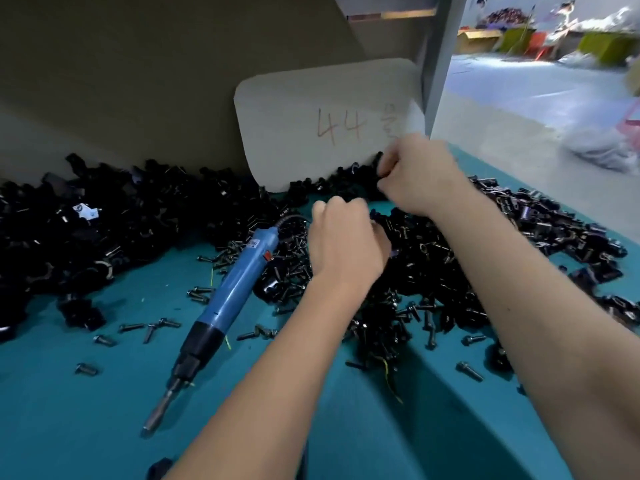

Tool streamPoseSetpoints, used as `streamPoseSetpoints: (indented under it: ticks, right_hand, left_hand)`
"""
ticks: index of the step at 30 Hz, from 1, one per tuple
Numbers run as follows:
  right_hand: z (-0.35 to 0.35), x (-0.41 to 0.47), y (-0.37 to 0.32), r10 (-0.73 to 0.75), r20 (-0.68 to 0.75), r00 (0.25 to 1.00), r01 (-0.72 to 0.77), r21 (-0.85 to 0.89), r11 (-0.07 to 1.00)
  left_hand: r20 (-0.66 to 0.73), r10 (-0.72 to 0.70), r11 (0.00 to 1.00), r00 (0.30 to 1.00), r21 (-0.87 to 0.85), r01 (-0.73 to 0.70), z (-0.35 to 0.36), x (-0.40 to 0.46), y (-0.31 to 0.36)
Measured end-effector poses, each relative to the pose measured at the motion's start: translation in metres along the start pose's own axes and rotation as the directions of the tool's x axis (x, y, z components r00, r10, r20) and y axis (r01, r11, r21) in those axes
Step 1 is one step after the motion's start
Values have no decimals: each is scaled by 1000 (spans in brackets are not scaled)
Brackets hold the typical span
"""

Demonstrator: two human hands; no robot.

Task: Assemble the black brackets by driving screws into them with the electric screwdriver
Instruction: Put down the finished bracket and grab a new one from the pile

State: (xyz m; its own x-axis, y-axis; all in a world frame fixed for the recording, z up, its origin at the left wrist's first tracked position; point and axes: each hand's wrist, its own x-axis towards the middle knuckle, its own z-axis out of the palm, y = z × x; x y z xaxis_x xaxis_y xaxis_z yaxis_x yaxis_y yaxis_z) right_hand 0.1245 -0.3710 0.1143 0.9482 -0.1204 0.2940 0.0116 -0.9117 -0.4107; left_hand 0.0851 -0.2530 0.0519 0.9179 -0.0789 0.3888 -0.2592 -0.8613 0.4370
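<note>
The blue electric screwdriver (228,299) lies on the teal table (86,410), bit pointing toward the near left, with no hand on it. Black brackets (104,220) are heaped along the back and to the right. Dark screws (408,306) are piled in the middle and scattered around the tool. My left hand (343,240) hovers over the screw pile with fingers curled; whether it holds anything is hidden. My right hand (419,174) reaches into the far bracket heap, fingers curled round a black bracket (379,168).
A cardboard sheet marked "44" (329,123) leans upright behind the brackets, in front of a large cardboard wall (138,81). A grey post (440,57) stands at the back right. Beyond the table's right edge lies the workshop floor (519,109) with bins.
</note>
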Motion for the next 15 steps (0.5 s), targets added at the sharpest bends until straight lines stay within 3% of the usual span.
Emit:
streamPoseSetpoints:
  ticks: [2, 5, 9, 11, 15]
  right_hand:
    - [29, 13, -20, -74, 178, 981, 89, -78, 993]
    - [70, 33, -42, -146, 424, 894, 265, -237, 935]
    - [99, 54, -44, -117, 622, 774, 408, -349, 843]
    - [102, 59, -40, -130, 638, 759, 415, -320, 852]
    - [95, 60, -30, -129, 458, 879, 268, -253, 930]
  left_hand:
    - [-7, -54, 993, 999, 101, 55, -3, 2, -20]
    - [-11, -113, 968, 994, 224, 112, -6, 8, -48]
    - [-55, -199, 962, 978, 179, 206, -4, 16, -56]
    - [-52, -211, 966, 976, 142, 216, -1, 20, -54]
    - [-30, -210, 975, 977, 71, 212, 1, 24, -53]
